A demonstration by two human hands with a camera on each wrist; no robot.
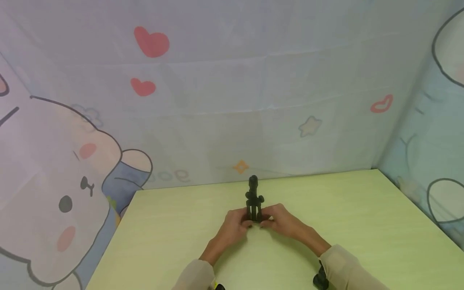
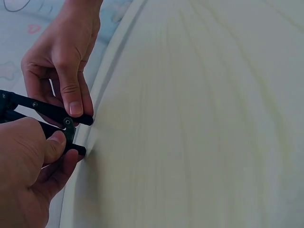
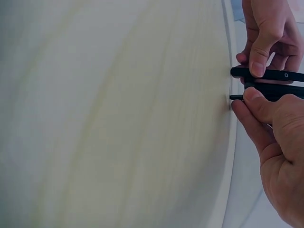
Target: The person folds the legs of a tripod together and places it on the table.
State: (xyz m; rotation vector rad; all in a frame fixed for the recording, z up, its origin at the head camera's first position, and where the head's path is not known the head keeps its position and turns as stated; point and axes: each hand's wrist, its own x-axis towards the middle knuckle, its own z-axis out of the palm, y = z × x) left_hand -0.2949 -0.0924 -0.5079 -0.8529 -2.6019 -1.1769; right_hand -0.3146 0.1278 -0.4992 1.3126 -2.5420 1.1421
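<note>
A black mini tripod (image 1: 253, 199) stands upright near the far edge of the table, its legs close together and pointing down. My left hand (image 1: 233, 227) holds the lower end of one leg from the left, thumb and fingers pinching it. From the other side my right hand (image 1: 282, 221) pinches another leg near its foot. In the left wrist view a small hinged brace (image 2: 69, 124) shows between two tripod legs (image 2: 45, 108). The right wrist view shows the leg tips (image 3: 240, 72) sticking out past both thumbs. The tripod's upper part lies outside both wrist views.
The pale yellow-green table (image 1: 174, 225) meets a printed cloth backdrop (image 1: 224, 88) at the back and sides. A black object (image 1: 320, 279) lies partly beneath the right sleeve. Beside the left sleeve, a black and yellow item (image 1: 219, 286) is mostly cut off by the frame.
</note>
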